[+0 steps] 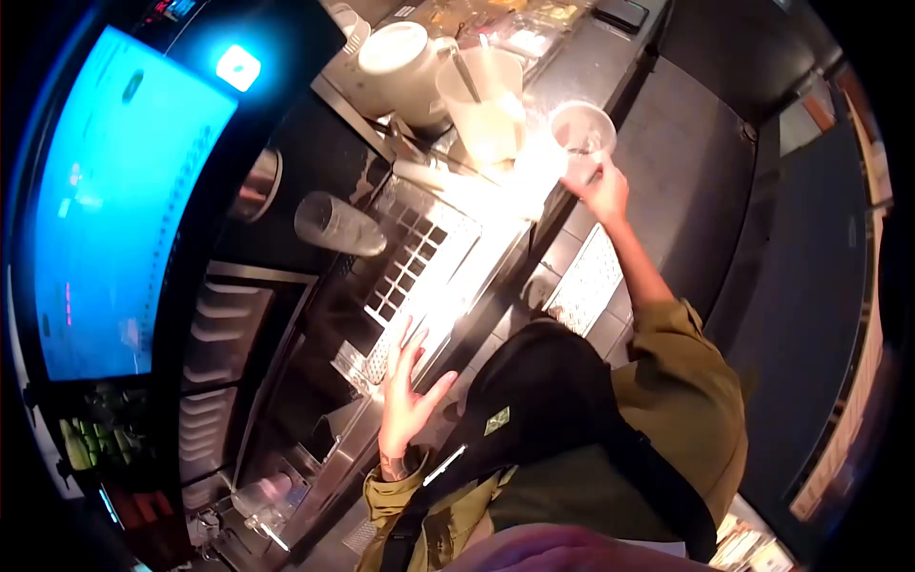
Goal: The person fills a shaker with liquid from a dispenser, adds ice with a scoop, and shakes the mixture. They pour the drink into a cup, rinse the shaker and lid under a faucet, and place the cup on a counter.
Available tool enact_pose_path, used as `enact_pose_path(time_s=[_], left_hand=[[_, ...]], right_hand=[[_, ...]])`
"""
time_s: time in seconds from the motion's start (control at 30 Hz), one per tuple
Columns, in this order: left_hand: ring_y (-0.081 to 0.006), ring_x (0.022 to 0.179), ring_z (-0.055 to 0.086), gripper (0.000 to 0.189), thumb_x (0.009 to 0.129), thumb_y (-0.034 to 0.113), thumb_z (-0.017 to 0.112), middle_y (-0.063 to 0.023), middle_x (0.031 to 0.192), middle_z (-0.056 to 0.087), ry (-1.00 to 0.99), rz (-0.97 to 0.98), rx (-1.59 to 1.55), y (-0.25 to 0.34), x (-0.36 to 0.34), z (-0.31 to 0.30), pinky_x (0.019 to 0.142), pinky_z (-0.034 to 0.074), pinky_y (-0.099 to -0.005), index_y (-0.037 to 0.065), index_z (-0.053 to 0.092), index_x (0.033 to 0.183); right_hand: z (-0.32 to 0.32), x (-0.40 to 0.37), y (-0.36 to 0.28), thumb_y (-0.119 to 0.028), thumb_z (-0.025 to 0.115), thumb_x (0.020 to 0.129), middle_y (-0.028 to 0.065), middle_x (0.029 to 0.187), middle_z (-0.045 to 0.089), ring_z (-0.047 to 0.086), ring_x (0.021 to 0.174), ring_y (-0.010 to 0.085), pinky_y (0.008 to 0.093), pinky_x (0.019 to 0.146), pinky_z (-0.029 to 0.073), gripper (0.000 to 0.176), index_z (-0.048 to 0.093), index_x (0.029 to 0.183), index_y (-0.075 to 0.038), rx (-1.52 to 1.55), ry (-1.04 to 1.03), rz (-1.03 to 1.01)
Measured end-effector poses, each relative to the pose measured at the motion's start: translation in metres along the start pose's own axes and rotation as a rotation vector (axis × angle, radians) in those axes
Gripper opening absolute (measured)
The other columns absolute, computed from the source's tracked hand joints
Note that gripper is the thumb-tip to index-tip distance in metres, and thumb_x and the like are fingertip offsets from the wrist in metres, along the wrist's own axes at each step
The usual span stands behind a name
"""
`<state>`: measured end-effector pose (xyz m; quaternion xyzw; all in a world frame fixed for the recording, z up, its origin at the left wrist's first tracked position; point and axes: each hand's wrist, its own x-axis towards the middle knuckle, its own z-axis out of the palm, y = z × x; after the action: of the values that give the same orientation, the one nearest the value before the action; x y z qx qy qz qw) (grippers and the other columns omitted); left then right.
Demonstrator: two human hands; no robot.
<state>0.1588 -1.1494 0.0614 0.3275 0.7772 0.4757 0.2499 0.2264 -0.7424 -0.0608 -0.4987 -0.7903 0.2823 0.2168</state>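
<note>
My right hand [602, 191] grips a clear plastic cup [583, 127] at the counter's edge. A small dark item shows near its fingers, too blurred to name. My left hand [405, 396] is open with fingers spread, holding nothing, above the metal counter edge near a grated rack [408, 272]. Close to the right hand stands a large translucent pitcher [479, 105] with a utensil handle in it, and beside it a white lidded container [398, 57]. Further left, a clear tumbler [335, 225] lies tilted by the rack. Strong glare washes out the counter between the hands.
A bright blue screen [124, 210] stands at the left. Ribbed metal bins [224, 329] sit below it, and green items [93, 443] lie at lower left. A metal cup [259, 186] is near the screen. At the top is a dark phone-like device [621, 11].
</note>
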Motion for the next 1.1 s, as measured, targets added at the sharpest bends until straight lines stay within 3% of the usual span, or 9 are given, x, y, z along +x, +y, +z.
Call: enact_pose_path(time_s=[0.2,0.33,0.4,0.47,0.6,0.77,0.9,0.97,1.1], left_hand=[[-0.0263,0.124,0.047,0.053,0.074,0.01,0.077,-0.013,0.136,0.045,-0.009,-0.103,0.199,0.022,0.023,0.011,0.097,0.044,-0.0384,0.007,0.057,0.123],[-0.0258,0.114,0.054,0.06,0.072,0.018,0.08,-0.0116,0.128,0.051,0.354,-0.265,0.013,-0.031,0.039,-0.002,0.092,0.047,-0.0366,0.004,0.052,0.123],[-0.0259,0.11,0.055,0.068,0.071,0.019,0.082,-0.0131,0.124,0.053,0.559,-0.251,-0.047,-0.053,0.057,-0.018,0.091,0.047,-0.0367,0.003,0.047,0.127],[-0.0273,0.109,0.055,0.078,0.066,0.022,0.085,-0.0152,0.123,0.052,0.737,-0.205,-0.044,-0.073,0.086,-0.04,0.092,0.047,-0.0374,0.003,0.044,0.13],[-0.0299,0.12,0.046,0.103,0.056,0.021,0.091,-0.0173,0.129,0.048,0.891,0.014,-0.076,-0.102,0.147,-0.077,0.101,0.04,-0.0391,0.003,0.03,0.137],[-0.0273,0.124,0.044,0.114,0.049,0.02,0.093,-0.0155,0.134,0.043,0.835,0.149,-0.033,-0.126,0.193,-0.088,0.102,0.039,-0.0393,0.004,0.025,0.139],[-0.0272,0.123,0.044,0.104,0.052,0.019,0.092,-0.0137,0.133,0.045,0.874,0.226,0.028,-0.129,0.2,-0.084,0.102,0.039,-0.0386,0.004,0.032,0.135],[-0.0268,0.123,0.044,0.101,0.053,0.019,0.091,-0.0133,0.132,0.045,0.858,0.24,-0.038,-0.14,0.207,-0.086,0.102,0.039,-0.038,0.004,0.033,0.134],[-0.0254,0.122,0.044,0.097,0.054,0.017,0.09,-0.0114,0.128,0.046,0.779,0.298,-0.065,-0.141,0.206,-0.09,0.103,0.037,-0.0359,0.005,0.035,0.132]], right_hand=[[0.087,0.16,0.016,-0.045,0.087,0.053,0.0171,0.102,0.067,0.065,0.093,0.0297,0.0404,0.085,0.05,0.079,0.059,0.114,-0.004,0.097,0.098,0.148],[0.172,0.235,0.063,-0.037,0.09,0.047,0.023,0.124,0.052,0.053,0.113,0.0333,0.0418,0.096,0.043,0.103,0.042,0.128,0.007,0.187,-0.105,0.26],[0.076,0.176,0.011,-0.033,0.09,0.049,0.0257,0.132,0.042,0.045,0.121,0.034,0.0427,0.102,0.038,0.108,0.035,0.131,0.009,0.243,0.068,0.179],[0.076,0.146,0.023,-0.009,0.077,0.069,0.0202,0.125,0.05,0.05,0.114,0.0332,0.0396,0.096,0.044,0.069,0.041,0.126,0.005,0.537,0.501,-0.139],[-0.007,0.032,-0.141,0.002,0.063,0.077,0.0123,0.112,0.061,0.058,0.091,0.0158,0.0293,0.081,0.049,0.038,0.05,0.113,0.003,1.003,0.134,-0.363],[-0.066,-0.039,-0.313,0.009,0.053,0.07,0.0185,0.13,0.053,0.055,0.063,0.0073,0.0197,0.062,0.046,0.056,0.045,0.126,0.005,1.072,-0.21,-1.167],[-0.088,-0.059,-0.392,0.007,0.05,0.065,0.0203,0.134,0.05,0.058,0.067,0.0068,0.017,0.054,0.044,0.064,0.044,0.129,0.005,0.833,-0.154,-1.407],[-0.098,-0.063,-0.41,-0.007,0.065,0.065,0.0142,0.105,0.065,0.059,0.053,0.0147,0.0249,0.05,0.05,0.069,0.047,0.131,-0.003,0.809,-0.115,-1.362],[-0.096,-0.058,-0.381,0.005,0.05,0.067,0.0208,0.126,0.055,0.064,0.084,0.0155,0.0185,0.054,0.046,0.061,0.045,0.127,0.006,1.108,-0.045,-1.42]])
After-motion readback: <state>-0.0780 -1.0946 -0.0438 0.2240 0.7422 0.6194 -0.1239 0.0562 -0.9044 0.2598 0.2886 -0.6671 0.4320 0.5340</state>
